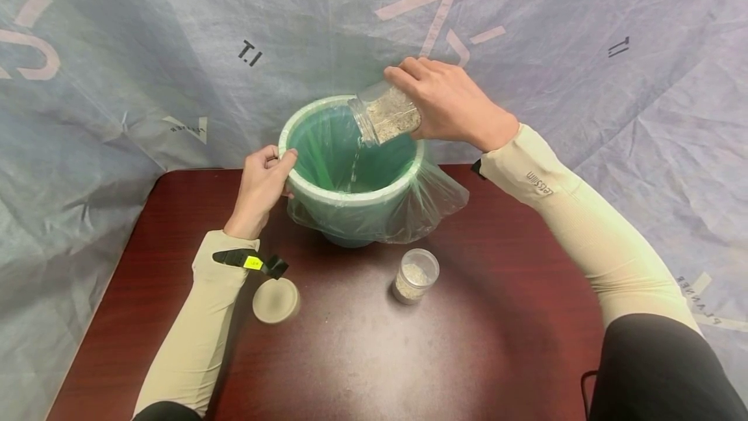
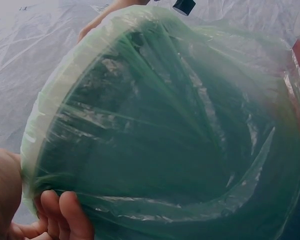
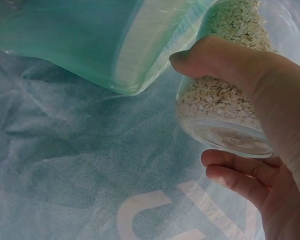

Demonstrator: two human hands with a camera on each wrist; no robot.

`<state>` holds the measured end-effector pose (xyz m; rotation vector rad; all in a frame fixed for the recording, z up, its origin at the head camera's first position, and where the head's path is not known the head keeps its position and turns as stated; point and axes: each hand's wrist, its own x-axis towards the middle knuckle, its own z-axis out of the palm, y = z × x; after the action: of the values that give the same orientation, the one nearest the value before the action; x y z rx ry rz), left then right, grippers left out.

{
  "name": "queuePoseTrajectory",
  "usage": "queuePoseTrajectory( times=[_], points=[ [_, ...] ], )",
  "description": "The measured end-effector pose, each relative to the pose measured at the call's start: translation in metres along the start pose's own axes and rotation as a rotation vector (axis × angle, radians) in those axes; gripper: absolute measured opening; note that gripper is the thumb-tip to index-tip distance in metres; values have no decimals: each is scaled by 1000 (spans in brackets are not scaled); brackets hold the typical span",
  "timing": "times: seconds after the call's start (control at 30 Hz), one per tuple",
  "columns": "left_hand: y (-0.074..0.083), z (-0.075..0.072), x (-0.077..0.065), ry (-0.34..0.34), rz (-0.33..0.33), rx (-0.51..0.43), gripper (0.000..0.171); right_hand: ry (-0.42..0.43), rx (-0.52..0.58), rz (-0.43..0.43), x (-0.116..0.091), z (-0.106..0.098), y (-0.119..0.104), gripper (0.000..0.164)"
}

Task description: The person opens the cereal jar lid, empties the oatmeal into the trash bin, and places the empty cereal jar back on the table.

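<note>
My right hand grips a clear jar of oat flakes, tipped with its mouth over a lined bin. A thin stream of flakes falls from the jar's mouth into the bin. In the right wrist view the thumb crosses the jar's side, and many flakes are still inside it. At the bin's left rim, my left hand pinches the edge, thumb on top and fingers curled beneath. A green plastic bag lines the bin and hangs loosely over its outside.
On the dark red table, a small clear cup partly filled with flakes stands in front of the bin. Near the left forearm lies a round beige lid. A grey printed sheet hangs behind and around the table.
</note>
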<state>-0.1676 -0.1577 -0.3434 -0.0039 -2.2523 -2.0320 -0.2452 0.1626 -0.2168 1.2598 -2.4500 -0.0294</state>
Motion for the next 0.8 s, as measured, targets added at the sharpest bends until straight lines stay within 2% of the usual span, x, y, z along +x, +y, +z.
queuePoseTrajectory(
  times=[0.8],
  points=[
    [0,1,0,7,-14,11,29,24,4,-22,-1,2,0,96]
  ],
)
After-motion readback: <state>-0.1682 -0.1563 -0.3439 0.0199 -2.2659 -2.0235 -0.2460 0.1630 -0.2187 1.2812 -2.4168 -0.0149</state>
